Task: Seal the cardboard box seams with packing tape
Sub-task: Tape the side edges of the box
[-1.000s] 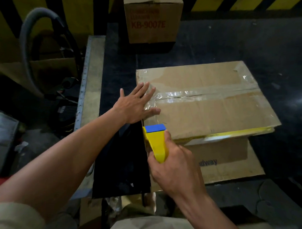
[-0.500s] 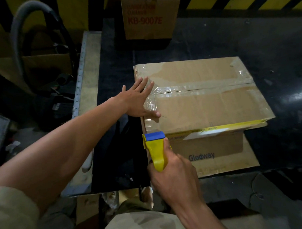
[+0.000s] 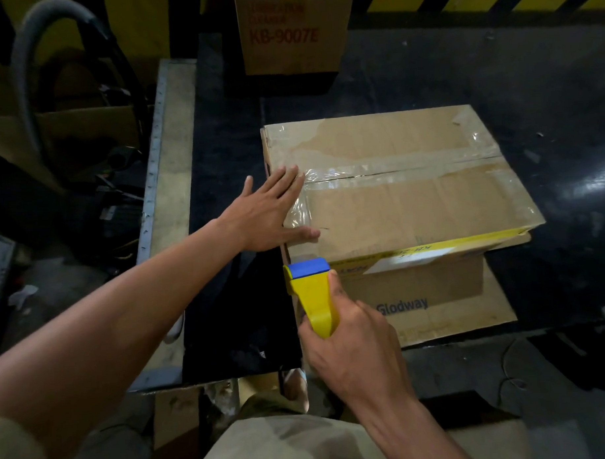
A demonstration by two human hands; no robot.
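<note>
Left hand (image 3: pixel 271 209) flat, fingers spread, on taped cardboard box (image 3: pixel 413 198) near tabletop's left edge; right hand (image 3: pixel 350 348) clamped on yellow tape dispenser (image 3: pixel 313 294)

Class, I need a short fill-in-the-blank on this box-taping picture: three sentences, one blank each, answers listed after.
1. The left hand lies flat on the box's ____ end.
2. The right hand grips a yellow tape dispenser with a ____ head.
3. Clear tape already covers the centre seam of the cardboard box, whose front side reads ____.

Answers: left; blue; Glodway
</note>
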